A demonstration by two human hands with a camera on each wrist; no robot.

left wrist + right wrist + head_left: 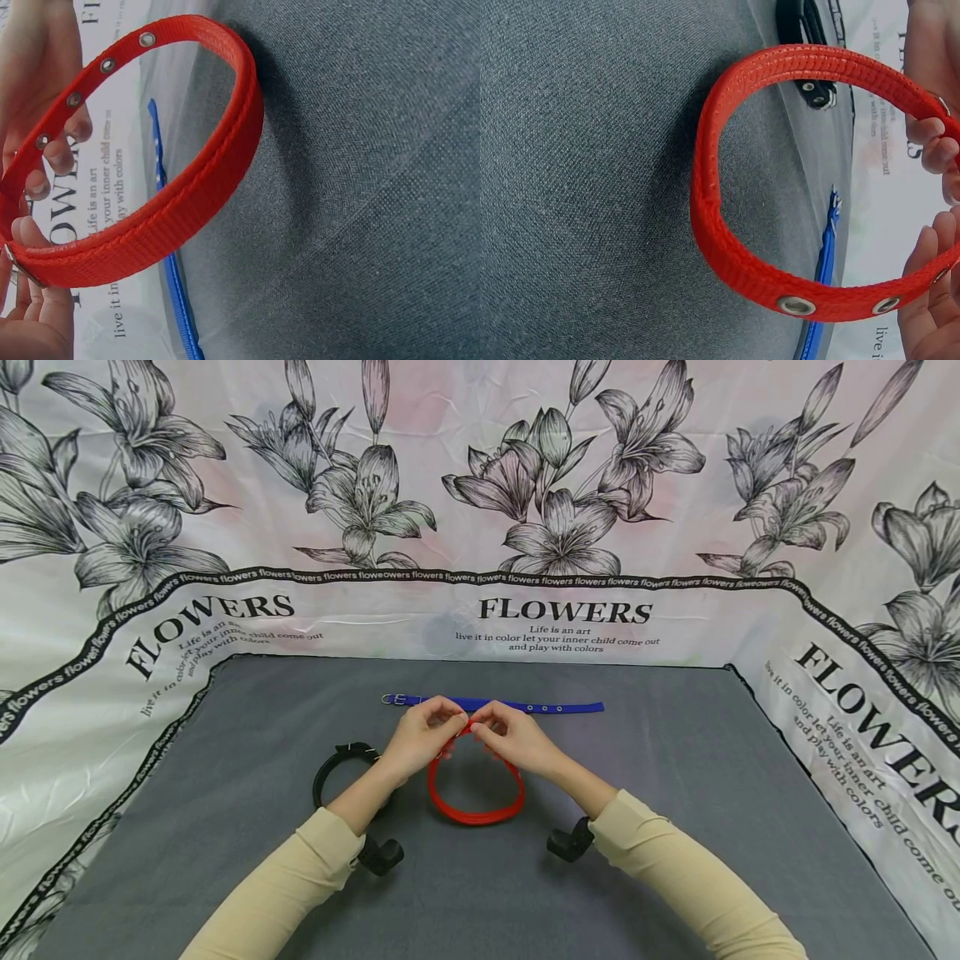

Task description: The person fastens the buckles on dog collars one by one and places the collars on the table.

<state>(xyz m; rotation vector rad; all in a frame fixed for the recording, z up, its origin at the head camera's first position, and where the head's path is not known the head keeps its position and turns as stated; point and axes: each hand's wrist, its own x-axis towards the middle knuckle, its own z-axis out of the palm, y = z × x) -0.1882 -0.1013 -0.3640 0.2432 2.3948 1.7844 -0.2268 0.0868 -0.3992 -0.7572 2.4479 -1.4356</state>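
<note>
A red collar [476, 817] is bent into a loop above the grey cloth, its lower curve hanging toward me. My left hand [420, 739] pinches the buckle end, where a metal buckle [22, 266] shows in the left wrist view. The eyelet end is held between the fingers of my right hand [519, 742]; several metal eyelets [796, 306] run along that strap. Both hands meet at the top of the loop with their fingertips close together. How far the strap passes through the buckle is hidden behind the fingers.
Beyond the hands a blue collar [581, 707] lies stretched out flat. A black collar [324, 777], fastened in a ring, rests beside my left forearm, partly covered by it. Flower-printed fabric [375, 618] stands around the grey cloth [480, 893] at the back and sides.
</note>
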